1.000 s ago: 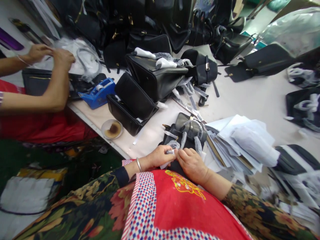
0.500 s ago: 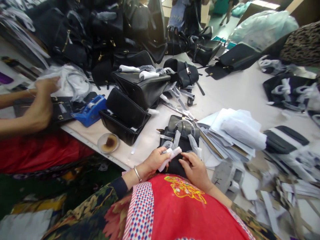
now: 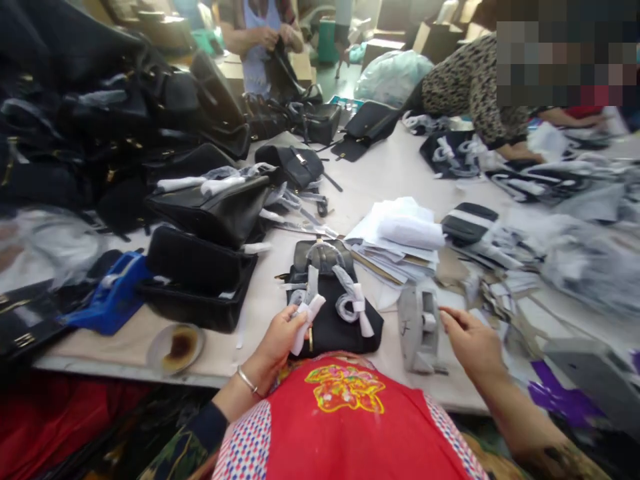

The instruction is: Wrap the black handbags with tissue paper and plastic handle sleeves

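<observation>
A small black handbag (image 3: 327, 320) lies on the table right in front of me, its handle and straps wound in white foam wrap. My left hand (image 3: 280, 337) is closed on a piece of that white foam wrap (image 3: 306, 315) at the bag's left edge. My right hand (image 3: 467, 340) has its fingers loosely apart, holds nothing, and reaches toward a grey tape dispenser (image 3: 419, 327) standing to the right of the bag.
A stack of white paper sheets (image 3: 400, 237) lies behind the dispenser. Black bags (image 3: 210, 213) pile up at the left, with a blue tape dispenser (image 3: 113, 297) and a small stained dish (image 3: 175, 347) near the table edge. Other people work at the far side.
My right hand has left the bag and moved right to the grey dispenser. The view has swung right, so the neighbour's arms at the left are out of view.
</observation>
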A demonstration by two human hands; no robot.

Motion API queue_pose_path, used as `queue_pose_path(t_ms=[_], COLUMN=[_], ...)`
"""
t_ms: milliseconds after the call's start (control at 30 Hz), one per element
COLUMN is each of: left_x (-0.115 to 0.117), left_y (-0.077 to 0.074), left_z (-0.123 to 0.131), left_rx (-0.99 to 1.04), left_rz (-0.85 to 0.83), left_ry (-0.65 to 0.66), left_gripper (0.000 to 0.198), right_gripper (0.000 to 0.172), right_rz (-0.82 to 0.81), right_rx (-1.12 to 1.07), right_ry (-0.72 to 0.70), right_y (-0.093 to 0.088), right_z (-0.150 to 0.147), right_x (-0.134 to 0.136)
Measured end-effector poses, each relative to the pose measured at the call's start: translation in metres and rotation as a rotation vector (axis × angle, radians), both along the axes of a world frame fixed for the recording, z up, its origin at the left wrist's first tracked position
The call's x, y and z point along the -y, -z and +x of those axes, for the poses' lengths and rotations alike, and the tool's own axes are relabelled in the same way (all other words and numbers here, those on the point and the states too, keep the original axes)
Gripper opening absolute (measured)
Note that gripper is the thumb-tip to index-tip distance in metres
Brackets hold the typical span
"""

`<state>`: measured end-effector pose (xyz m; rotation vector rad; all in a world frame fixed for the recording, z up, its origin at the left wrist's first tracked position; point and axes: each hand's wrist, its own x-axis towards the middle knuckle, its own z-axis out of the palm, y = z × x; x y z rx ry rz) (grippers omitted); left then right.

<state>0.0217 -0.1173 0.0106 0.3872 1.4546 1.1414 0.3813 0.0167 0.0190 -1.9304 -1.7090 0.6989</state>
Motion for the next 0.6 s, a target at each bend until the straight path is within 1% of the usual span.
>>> queue_pose_path(t_ms=[33, 67, 133, 167, 233, 333, 433, 533, 600], left_x=[-0.001, -0.001, -0.004, -0.005, -0.007, -0.006, -0.005, -0.005, -0.006], left_y=[0.001, 0.002, 0.004, 0.005, 0.005, 0.005, 0.007, 0.01, 0.01], left_z=[0.0, 0.001, 0.001, 0.002, 0.004, 0.006, 0.007, 0.007, 0.008], left_rx=[-0.017, -0.033, -0.059, -0.067, -0.073, -0.077, -0.095, -0.099, -0.103], left_rz=[-0.002, -0.005, -0.009, -0.013, -0.022, -0.023, -0.017, -0.01, -0.009], left_ry=[0.001, 0.0, -0.002, -0.004, -0.005, 0.0, 0.003, 0.006, 0.006], left_gripper=[0.042, 0.042, 0.044, 0.045, 0.048, 0.049, 0.048, 0.047, 0.047], right_gripper=[0.044, 0.047, 0.052, 0.053, 0.055, 0.05, 0.039, 0.035, 0.035], right_rz=[-0.08, -0.164, -0.312, -0.367, -0.444, -0.477, -0.504, -0.542, -0.47], right_rx=[-0.011, -0.052, -0.153, -0.194, -0.239, -0.295, -0.394, -0.463, -0.488], right_ry=[0.096, 0.157, 0.217, 0.229, 0.236, 0.222, 0.248, 0.27, 0.23], right_y=[0.005, 0.011, 0.022, 0.028, 0.038, 0.047, 0.048, 0.041, 0.032], right_z=[0.02, 0.037, 0.056, 0.059, 0.055, 0.042, 0.039, 0.043, 0.047], right_x=[0.0, 0.003, 0.014, 0.022, 0.035, 0.05, 0.053, 0.054, 0.06])
